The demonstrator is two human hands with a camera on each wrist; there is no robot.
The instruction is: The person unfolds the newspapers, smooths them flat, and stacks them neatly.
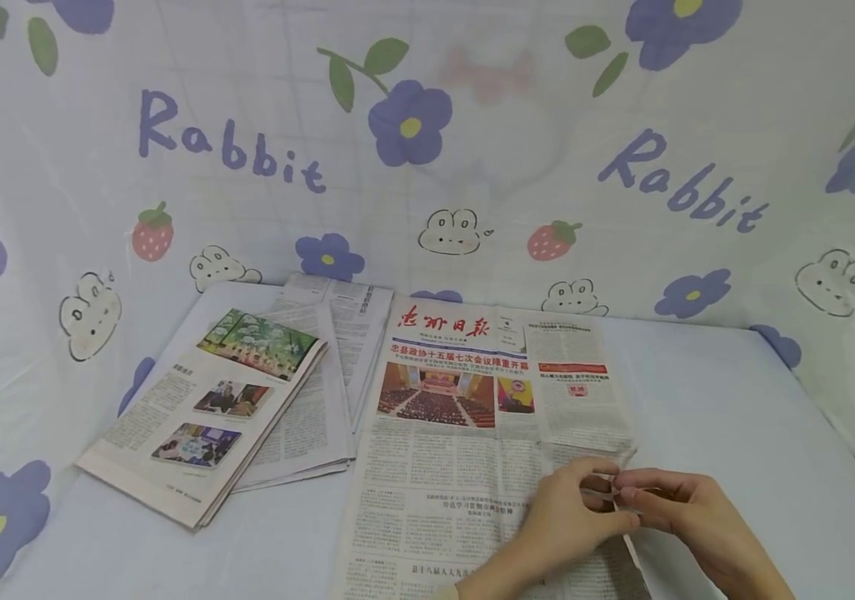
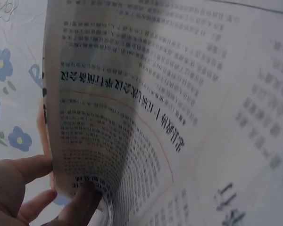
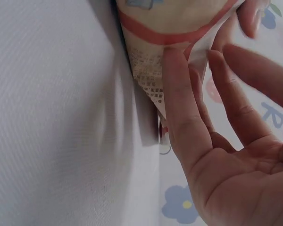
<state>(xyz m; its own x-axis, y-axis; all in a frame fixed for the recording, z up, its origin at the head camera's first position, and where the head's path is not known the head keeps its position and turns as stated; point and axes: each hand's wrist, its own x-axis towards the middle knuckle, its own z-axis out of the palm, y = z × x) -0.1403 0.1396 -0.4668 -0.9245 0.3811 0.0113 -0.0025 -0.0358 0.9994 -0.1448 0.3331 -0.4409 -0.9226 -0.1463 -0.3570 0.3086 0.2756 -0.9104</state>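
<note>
A large newspaper (image 1: 435, 467) with a red masthead and a big hall photo lies on the white-covered table. My left hand (image 1: 573, 512) pinches its lifted right edge. In the left wrist view, fingers (image 2: 87, 200) of that hand press on the printed page (image 2: 132, 108), which curves up and fills most of the view. Across the edge, my right hand (image 1: 697, 525) meets the left fingertips. In the right wrist view, one of its fingers (image 3: 179, 94) lies fairly straight against a paper corner (image 3: 151, 61) with a red band, while its other fingers stand apart.
To the left lies a folded newspaper (image 1: 165, 417) with colour photos, partly over other grey newspaper sheets (image 1: 307, 425). A curtain (image 1: 367, 208) with rabbits, flowers and strawberries hangs behind the table (image 1: 727, 417).
</note>
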